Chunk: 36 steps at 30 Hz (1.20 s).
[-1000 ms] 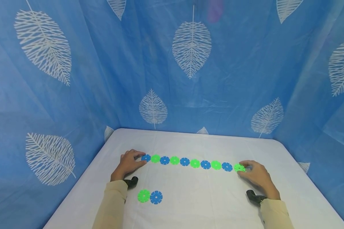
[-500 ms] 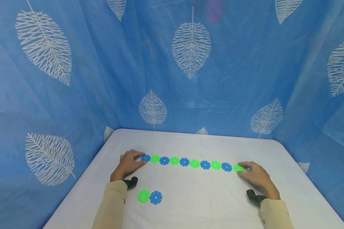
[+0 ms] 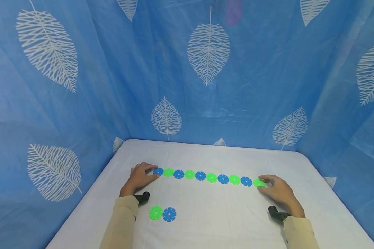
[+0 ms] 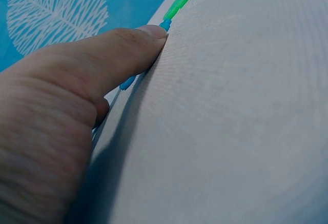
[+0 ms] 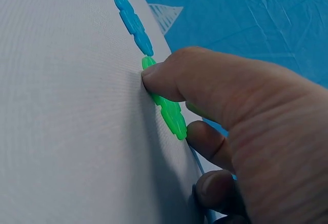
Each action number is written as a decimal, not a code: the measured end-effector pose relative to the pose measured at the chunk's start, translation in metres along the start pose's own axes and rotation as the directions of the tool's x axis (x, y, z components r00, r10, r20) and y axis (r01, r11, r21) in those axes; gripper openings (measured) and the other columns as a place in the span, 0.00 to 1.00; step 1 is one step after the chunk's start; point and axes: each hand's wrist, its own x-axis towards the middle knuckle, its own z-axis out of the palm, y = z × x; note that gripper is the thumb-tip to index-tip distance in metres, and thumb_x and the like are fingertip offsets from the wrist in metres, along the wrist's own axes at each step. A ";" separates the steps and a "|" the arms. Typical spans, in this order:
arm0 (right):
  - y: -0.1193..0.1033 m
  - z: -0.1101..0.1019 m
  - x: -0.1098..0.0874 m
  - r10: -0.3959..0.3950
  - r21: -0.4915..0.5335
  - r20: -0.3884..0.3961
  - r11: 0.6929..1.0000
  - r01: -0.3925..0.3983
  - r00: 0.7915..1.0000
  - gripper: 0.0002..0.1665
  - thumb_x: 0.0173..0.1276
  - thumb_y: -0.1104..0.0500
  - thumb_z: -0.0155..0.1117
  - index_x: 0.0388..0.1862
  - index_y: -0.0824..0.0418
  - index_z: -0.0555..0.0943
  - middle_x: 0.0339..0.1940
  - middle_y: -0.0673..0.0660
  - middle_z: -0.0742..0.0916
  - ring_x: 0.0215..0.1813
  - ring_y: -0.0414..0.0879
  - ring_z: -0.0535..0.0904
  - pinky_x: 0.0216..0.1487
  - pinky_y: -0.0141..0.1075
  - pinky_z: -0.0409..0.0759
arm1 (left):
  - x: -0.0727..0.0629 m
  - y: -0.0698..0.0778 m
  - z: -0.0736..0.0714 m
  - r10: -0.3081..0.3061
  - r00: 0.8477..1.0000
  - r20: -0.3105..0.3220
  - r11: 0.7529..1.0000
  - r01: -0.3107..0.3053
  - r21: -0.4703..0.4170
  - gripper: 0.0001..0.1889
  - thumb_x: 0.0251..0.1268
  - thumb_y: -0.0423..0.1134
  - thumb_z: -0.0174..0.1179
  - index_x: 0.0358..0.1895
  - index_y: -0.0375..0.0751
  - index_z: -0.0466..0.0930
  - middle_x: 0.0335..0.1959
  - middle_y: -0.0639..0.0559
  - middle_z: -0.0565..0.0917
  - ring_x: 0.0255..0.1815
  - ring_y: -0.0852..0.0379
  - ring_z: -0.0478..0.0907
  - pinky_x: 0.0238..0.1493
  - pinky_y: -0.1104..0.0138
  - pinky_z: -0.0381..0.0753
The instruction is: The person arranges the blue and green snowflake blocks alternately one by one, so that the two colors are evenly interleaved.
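Note:
A row of slotted plastic snowflake discs, alternating blue and green, lies across the white table. My left hand (image 3: 140, 177) pinches the blue disc (image 3: 158, 172) at the row's left end between thumb and forefinger; in the left wrist view the thumb covers much of this blue disc (image 4: 127, 84). At the other end, my right hand (image 3: 279, 189) holds the last green disc (image 3: 258, 183) by its edges. The right wrist view has that green disc (image 5: 171, 116) flat on the cloth, close beside a blue disc (image 5: 133, 24).
Nearer me on the table (image 3: 212, 221) lie a loose green disc (image 3: 156, 213) and a blue disc (image 3: 169, 214), side by side. A blue curtain (image 3: 187, 69) with white leaf prints stands around the table's back and sides.
The right hand's green disc has settled flat and shifted slightly left toward the neighbouring blue disc. My left hand and the rest of the row stay in place.

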 end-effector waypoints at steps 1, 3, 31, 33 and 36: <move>0.000 0.000 0.000 0.000 0.000 -0.001 1.000 0.000 1.000 0.35 0.61 0.43 0.73 0.63 0.58 0.80 0.59 0.67 0.84 0.68 0.73 0.69 0.62 0.70 0.65 | 0.000 0.000 0.000 -0.002 1.000 0.002 1.000 0.002 0.000 0.25 0.58 0.55 0.70 0.59 0.56 0.84 0.53 0.50 0.81 0.61 0.46 0.72 0.62 0.47 0.59; -0.001 0.000 0.000 -0.003 0.001 -0.003 1.000 0.003 1.000 0.35 0.61 0.44 0.73 0.63 0.58 0.80 0.59 0.67 0.84 0.68 0.73 0.69 0.62 0.70 0.65 | 0.000 0.001 0.000 -0.003 1.000 0.003 1.000 0.003 0.001 0.25 0.58 0.55 0.70 0.59 0.56 0.84 0.53 0.50 0.81 0.61 0.46 0.71 0.62 0.47 0.59; -0.030 -0.022 0.005 -0.205 0.086 -0.129 0.972 0.217 0.970 0.26 0.69 0.51 0.69 0.63 0.59 0.79 0.51 0.63 0.84 0.24 0.40 0.72 0.25 0.34 0.71 | 0.000 0.001 -0.002 0.010 1.000 -0.001 1.000 -0.010 -0.012 0.25 0.58 0.55 0.70 0.59 0.55 0.84 0.54 0.49 0.81 0.61 0.46 0.72 0.61 0.48 0.59; -0.034 -0.025 0.004 -0.237 0.091 -0.158 0.963 0.253 0.959 0.25 0.68 0.53 0.69 0.62 0.59 0.80 0.50 0.63 0.85 0.22 0.39 0.71 0.23 0.34 0.70 | 0.000 0.001 -0.001 0.012 1.000 -0.003 1.000 -0.012 -0.015 0.25 0.58 0.55 0.70 0.59 0.55 0.84 0.54 0.49 0.81 0.61 0.46 0.72 0.61 0.48 0.58; -0.041 -0.027 0.003 -0.271 0.111 -0.193 0.949 0.295 0.943 0.24 0.68 0.54 0.70 0.61 0.57 0.81 0.49 0.63 0.85 0.20 0.38 0.70 0.21 0.34 0.69 | 0.000 0.000 -0.001 0.019 1.000 -0.008 1.000 -0.019 -0.017 0.25 0.58 0.55 0.70 0.59 0.54 0.84 0.53 0.49 0.81 0.61 0.45 0.72 0.61 0.48 0.59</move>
